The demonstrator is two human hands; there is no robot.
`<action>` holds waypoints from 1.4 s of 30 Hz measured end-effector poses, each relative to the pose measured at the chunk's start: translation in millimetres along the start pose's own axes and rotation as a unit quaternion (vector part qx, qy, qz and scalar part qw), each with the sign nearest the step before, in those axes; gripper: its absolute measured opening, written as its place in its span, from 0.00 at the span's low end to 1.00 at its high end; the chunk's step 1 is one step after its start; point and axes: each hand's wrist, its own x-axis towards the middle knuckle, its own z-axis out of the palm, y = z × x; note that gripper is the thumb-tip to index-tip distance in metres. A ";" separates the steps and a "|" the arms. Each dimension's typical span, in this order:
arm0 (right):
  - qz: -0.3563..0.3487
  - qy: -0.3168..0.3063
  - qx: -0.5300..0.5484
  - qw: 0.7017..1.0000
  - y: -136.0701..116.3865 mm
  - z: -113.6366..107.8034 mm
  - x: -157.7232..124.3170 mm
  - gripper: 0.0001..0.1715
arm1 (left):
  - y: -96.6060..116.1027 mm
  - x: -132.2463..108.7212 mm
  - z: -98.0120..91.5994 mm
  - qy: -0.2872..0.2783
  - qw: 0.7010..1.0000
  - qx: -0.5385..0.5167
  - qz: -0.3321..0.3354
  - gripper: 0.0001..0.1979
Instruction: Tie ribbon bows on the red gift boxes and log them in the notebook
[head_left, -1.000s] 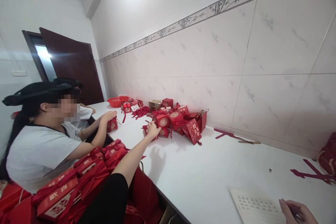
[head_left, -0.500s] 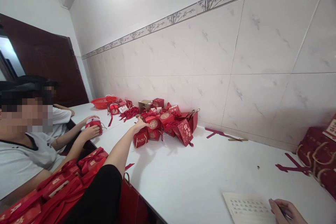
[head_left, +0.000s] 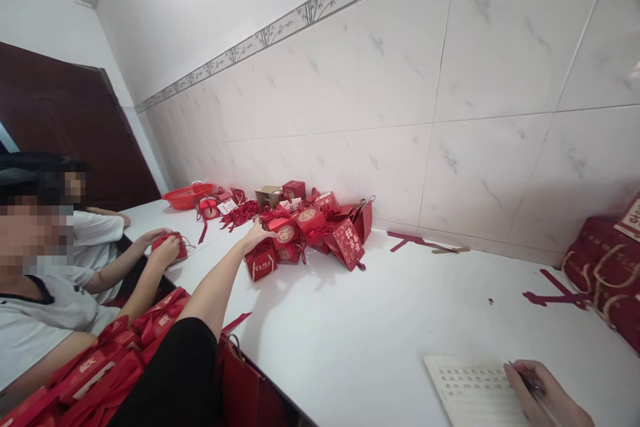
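Observation:
My left hand (head_left: 259, 232) reaches across the table to a pile of red gift boxes. Its thumb lies against a box with a round gold emblem (head_left: 286, 233), and the fingers close over that box's left side, partly hidden. Just below the hand sits another red box with a cord handle (head_left: 261, 265). At the lower right, my right hand (head_left: 543, 390) is closed around a pen (head_left: 537, 392). The pen hand rests on an open notebook (head_left: 470, 387) with rows of handwritten characters.
Red ribbons (head_left: 555, 293) and red bags (head_left: 595, 260) lie at the right. A red basin (head_left: 187, 197) stands at the far left end. Two people sit on the left, the nearer handling a red box (head_left: 173, 250). More ribboned boxes (head_left: 95, 367) fill the near left.
The view has shifted slightly, so the pile sits further left. My right hand has moved further onto the notebook with the pen. My left hand stays at the same box.

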 end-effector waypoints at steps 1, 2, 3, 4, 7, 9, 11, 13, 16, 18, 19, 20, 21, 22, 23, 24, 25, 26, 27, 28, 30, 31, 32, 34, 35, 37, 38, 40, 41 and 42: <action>0.008 -0.003 -0.002 1.000 -1.4 0.1 -0.7 0.19 | -2.1 -0.1 0.6 0.003 1.000 0.001 0.016 0.47; 0.014 -0.005 -0.005 1.000 -1.9 0.3 -1.2 0.19 | -3.7 -0.9 0.9 0.005 1.000 0.002 0.031 0.47; 0.019 -0.005 -0.007 1.000 -1.6 0.5 -1.5 0.20 | -4.7 -2.5 0.8 0.006 0.999 0.003 0.046 0.47; 0.021 -0.007 -0.008 1.000 -0.5 0.7 -1.5 0.19 | -4.9 -5.2 0.3 0.005 0.998 0.004 0.061 0.48; -0.015 -0.004 -0.006 1.000 5.5 2.1 -1.6 0.19 | -0.5 -19.8 -3.8 0.001 0.995 0.008 0.103 0.50; -0.062 0.006 -0.002 0.998 10.2 4.4 -2.0 0.19 | 5.0 -33.9 -8.0 0.000 0.990 0.025 0.142 0.50; -0.095 0.025 -0.003 0.995 14.3 7.4 -2.1 0.19 | 9.9 -50.1 -12.2 -0.010 0.981 0.045 0.187 0.47; -0.104 0.040 -0.002 0.994 16.9 9.8 -1.0 0.18 | 12.7 -67.6 -15.8 -0.028 0.975 0.053 0.214 0.45; -0.089 0.045 0.003 0.995 14.1 9.6 -0.2 0.17 | 12.8 -96.8 -17.3 -0.073 0.975 0.042 0.207 0.46; -0.083 0.048 -0.003 0.995 5.8 7.5 -4.5 0.16 | 11.2 -118.5 -12.9 -0.124 0.973 0.021 0.193 0.47; -0.078 0.053 -0.013 0.995 -0.1 6.3 -8.4 0.17 | 9.8 -129.6 -8.4 -0.157 0.970 0.004 0.184 0.48; -0.071 0.058 -0.026 0.995 -6.6 5.2 -13.2 0.18 | 7.8 -140.5 -2.5 -0.192 0.966 -0.017 0.174 0.49; -0.059 0.065 -0.040 0.995 -13.3 4.5 -18.2 0.19 | 5.1 -150.8 4.7 -0.229 0.959 -0.037 0.164 0.49; -0.046 0.069 -0.053 0.995 -19.6 4.0 -22.9 0.20 | 1.6 -160.0 12.8 -0.270 0.949 -0.049 0.153 0.50; -0.036 0.069 -0.061 0.995 -24.9 3.9 -26.7 0.21 | -2.6 -167.6 21.1 -0.312 0.938 -0.047 0.144 0.50; -0.034 0.066 -0.063 0.995 -28.8 4.1 -29.5 0.22 | -7.1 -173.2 29.2 -0.348 0.927 -0.023 0.134 0.49; -0.037 0.064 -0.061 0.995 -31.1 4.3 -31.2 0.22 | -11.4 -176.7 36.2 -0.374 0.919 0.015 0.123 0.48; -0.045 0.063 -0.059 0.995 -31.9 4.6 -32.2 0.23 | -15.1 -177.9 41.8 -0.383 0.915 0.060 0.110 0.46; -0.056 0.067 -0.058 0.995 -31.4 4.7 -32.7 0.23 | -17.7 -177.2 45.7 -0.374 0.917 0.103 0.098 0.44; -0.069 0.073 -0.057 0.993 -30.0 4.6 -33.5 0.23 | -18.9 -175.3 48.0 -0.348 0.923 0.135 0.090 0.42; -0.101 0.093 -0.065 0.988 -26.1 3.3 -37.8 0.24 | -17.4 -171.9 48.5 -0.279 0.943 0.158 0.086 0.38; -0.116 0.101 -0.071 0.986 -24.3 2.4 -42.2 0.24 | -15.2 -172.5 47.7 -0.248 0.952 0.156 0.088 0.36; -0.127 0.103 -0.078 0.983 -22.8 1.3 -48.2 0.24 | -12.6 -175.6 47.0 -0.222 0.958 0.156 0.090 0.33; -0.132 0.088 -0.091 0.983 -21.0 -0.2 -64.3 0.25 | -7.2 -189.6 47.5 -0.189 0.967 0.145 0.089 0.31; -0.132 0.077 -0.093 0.984 -20.7 -0.3 -73.4 0.26 | -4.9 -199.5 49.2 -0.182 0.971 0.131 0.087 0.31; -0.142 0.062 -0.090 0.984 -21.3 2.3 -91.6 0.27 | -1.7 -220.6 55.9 -0.176 0.977 0.081 0.084 0.35; -0.154 0.059 -0.088 0.982 -22.3 5.4 -99.8 0.27 | -0.9 -230.0 60.5 -0.174 0.980 0.052 0.083 0.38; -0.194 0.060 -0.086 0.975 -26.4 15.4 -113.6 0.25 | -1.0 -243.1 71.2 -0.164 0.983 0.009 0.080 0.41; -0.221 0.053 -0.086 0.970 -29.7 21.9 -119.0 0.23 | -1.8 -246.6 76.7 -0.155 0.985 0.000 0.079 0.41; -0.253 0.034 -0.087 0.963 -33.9 28.9 -123.4 0.22 | -2.9 -248.2 82.1 -0.146 0.986 0.000 0.078 0.41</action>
